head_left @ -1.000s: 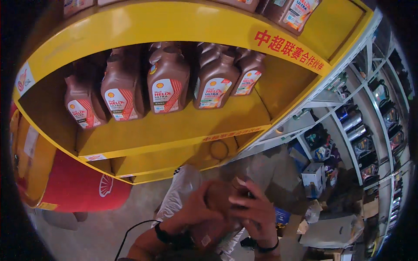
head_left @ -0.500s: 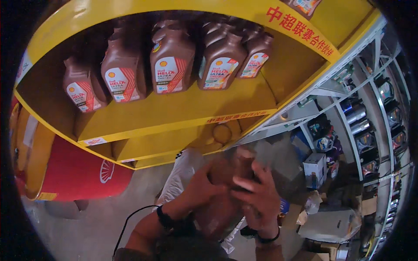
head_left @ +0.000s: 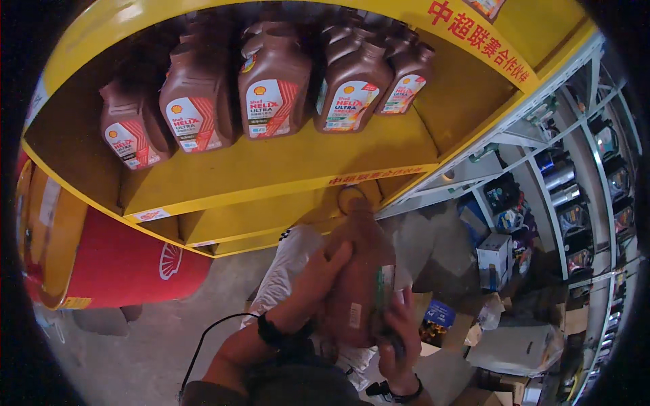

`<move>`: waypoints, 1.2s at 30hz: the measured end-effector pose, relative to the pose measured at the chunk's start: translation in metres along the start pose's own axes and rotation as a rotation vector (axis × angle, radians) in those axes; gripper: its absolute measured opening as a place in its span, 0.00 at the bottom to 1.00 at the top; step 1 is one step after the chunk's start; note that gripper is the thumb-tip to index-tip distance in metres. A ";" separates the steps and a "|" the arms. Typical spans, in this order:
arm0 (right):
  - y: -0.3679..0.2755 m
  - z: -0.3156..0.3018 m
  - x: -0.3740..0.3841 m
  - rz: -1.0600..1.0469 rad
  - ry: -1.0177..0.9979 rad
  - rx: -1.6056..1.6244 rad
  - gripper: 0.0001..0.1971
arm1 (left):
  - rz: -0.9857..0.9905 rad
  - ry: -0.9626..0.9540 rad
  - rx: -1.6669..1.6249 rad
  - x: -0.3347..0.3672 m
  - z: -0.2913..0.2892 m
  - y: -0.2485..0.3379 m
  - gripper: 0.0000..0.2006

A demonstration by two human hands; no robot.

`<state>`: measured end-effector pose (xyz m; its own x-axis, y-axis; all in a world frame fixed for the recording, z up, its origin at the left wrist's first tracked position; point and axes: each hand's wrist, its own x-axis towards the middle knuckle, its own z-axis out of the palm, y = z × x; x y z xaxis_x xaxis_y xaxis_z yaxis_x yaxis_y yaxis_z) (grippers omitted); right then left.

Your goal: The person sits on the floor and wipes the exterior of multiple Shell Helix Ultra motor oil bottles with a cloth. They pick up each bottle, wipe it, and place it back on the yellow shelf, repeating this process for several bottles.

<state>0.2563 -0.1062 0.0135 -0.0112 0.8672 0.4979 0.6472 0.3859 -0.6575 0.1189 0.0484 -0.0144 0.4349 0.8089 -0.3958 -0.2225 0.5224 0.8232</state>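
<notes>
A brown plastic motor oil bottle (head_left: 362,271) is held upright in front of my body, its neck toward the shelf. One narrow side with a small pale sticker and the edge of a green and white label shows. My left hand (head_left: 315,274) is closed around its left side, thumb on the upper body. My right hand (head_left: 403,331) grips the lower right side near the base; its fingers are partly hidden and blurred. Similar oil bottles (head_left: 274,95) with white and red labels stand in rows on the yellow shelf (head_left: 271,179) ahead.
A red and yellow drum-shaped stand (head_left: 135,264) is on the left. At right are grey metal racks (head_left: 542,183) with containers, a white carton (head_left: 494,262), an open cardboard box (head_left: 457,331) and a grey case (head_left: 514,352). A black cable (head_left: 203,338) runs beside my left arm.
My right hand has dropped from near the bottle's neck to its lower right side. The bottle has turned and stands out more upright, its narrow side now showing.
</notes>
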 end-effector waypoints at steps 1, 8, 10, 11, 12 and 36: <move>-0.003 0.002 0.010 0.104 0.080 0.026 0.32 | 0.046 0.006 -0.011 -0.001 0.002 -0.001 0.32; 0.010 0.001 0.011 0.611 0.392 0.693 0.42 | 0.313 -0.156 0.035 -0.016 -0.003 0.006 0.36; 0.017 0.006 0.006 0.610 0.411 0.800 0.42 | 0.262 -0.193 -0.164 -0.018 -0.001 0.007 0.38; 0.019 0.007 0.005 0.600 0.421 0.851 0.42 | 0.174 -0.185 -0.339 -0.020 0.004 0.004 0.39; 0.019 0.008 0.004 0.590 0.404 0.821 0.41 | 0.084 -0.176 -0.512 -0.021 0.007 0.002 0.40; -0.008 0.000 0.079 -0.166 0.021 -0.202 0.18 | 0.305 -0.319 0.392 -0.042 0.000 -0.009 0.49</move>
<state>0.2498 -0.0408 0.0581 -0.1152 0.7897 0.6025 0.7772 0.4494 -0.4404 0.1029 0.0102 -0.0048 0.6563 0.7541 -0.0256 -0.0658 0.0910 0.9937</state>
